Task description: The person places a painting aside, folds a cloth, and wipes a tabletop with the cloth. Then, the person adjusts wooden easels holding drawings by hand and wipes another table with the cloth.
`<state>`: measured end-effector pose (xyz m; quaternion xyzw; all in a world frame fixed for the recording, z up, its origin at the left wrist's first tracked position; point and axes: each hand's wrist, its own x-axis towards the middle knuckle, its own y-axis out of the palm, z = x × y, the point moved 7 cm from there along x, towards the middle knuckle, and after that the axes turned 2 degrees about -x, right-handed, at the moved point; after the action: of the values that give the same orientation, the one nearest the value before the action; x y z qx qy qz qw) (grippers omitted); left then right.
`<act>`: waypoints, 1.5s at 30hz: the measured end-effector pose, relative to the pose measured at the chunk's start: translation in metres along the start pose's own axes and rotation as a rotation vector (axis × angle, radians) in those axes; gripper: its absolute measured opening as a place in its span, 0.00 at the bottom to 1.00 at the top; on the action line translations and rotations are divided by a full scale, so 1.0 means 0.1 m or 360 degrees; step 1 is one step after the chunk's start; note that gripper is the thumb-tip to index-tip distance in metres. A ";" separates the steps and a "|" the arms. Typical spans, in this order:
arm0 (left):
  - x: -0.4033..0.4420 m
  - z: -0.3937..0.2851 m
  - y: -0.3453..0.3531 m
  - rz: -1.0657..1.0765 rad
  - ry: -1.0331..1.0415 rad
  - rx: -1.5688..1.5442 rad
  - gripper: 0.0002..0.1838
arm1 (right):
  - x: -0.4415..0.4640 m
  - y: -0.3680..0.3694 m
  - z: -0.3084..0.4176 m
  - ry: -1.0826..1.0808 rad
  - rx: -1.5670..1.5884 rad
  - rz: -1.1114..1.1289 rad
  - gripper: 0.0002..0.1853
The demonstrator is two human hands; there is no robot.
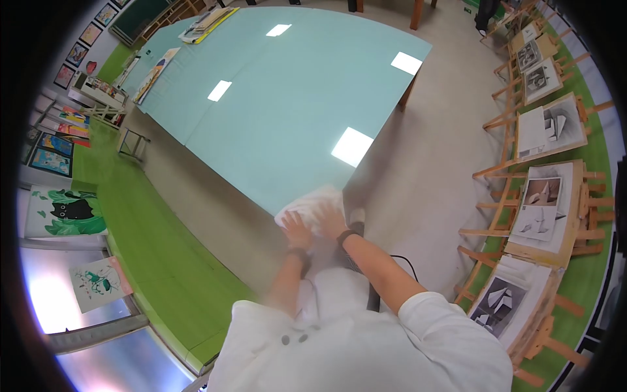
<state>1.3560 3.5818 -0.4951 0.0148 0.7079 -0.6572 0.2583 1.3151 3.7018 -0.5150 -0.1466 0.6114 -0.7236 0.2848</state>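
A white cloth [312,204] lies bunched over the near corner of a large pale green tabletop [281,117]. My left hand [296,230] rests on the cloth's left part with its fingers spread. Beside it, on the right part of the cloth, is my right hand [331,221], its fingers apart and slightly blurred. Both palms face down, and a dark band circles each wrist. Neither hand visibly grips the cloth; it lies beneath them.
Easels with drawings [552,124] line the right side. Papers and folders [208,25] lie at the table's far left. A small stool [132,145] stands left of the table. A person's legs [485,16] show at the top right.
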 end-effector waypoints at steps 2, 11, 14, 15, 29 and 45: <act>0.07 0.01 0.06 -0.0094 0.0007 -0.0085 0.44 | 0.01 -0.03 -0.08 -0.0079 -0.0050 -0.0130 0.41; 1.40 -0.41 -0.43 -0.0493 0.0072 -0.0059 0.39 | 1.38 -0.78 -1.03 -0.0313 -0.0033 -0.0237 0.43; 1.98 -0.52 -0.68 -0.0462 -0.0012 -0.0173 0.39 | 2.16 -0.83 -1.33 -0.0376 -0.0006 -0.0093 0.49; 2.13 -0.54 -0.77 -0.0457 -0.0052 -0.0172 0.39 | 2.44 -0.84 -1.39 -0.0392 -0.0003 -0.0003 0.49; 4.27 -0.32 -1.65 -0.0550 -0.0343 -0.0330 0.40 | 4.99 -1.08 -1.49 -0.0497 -0.0355 0.0409 0.51; 4.08 -0.26 -1.60 -0.0527 -0.0700 -0.0466 0.36 | 4.90 -1.27 -1.17 -0.0783 -0.0216 -0.0023 0.44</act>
<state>0.9358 3.4548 -0.5050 -0.2805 0.7151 -0.5687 0.2941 0.8308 3.5175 -0.4835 -0.3413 0.5699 -0.6255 0.4093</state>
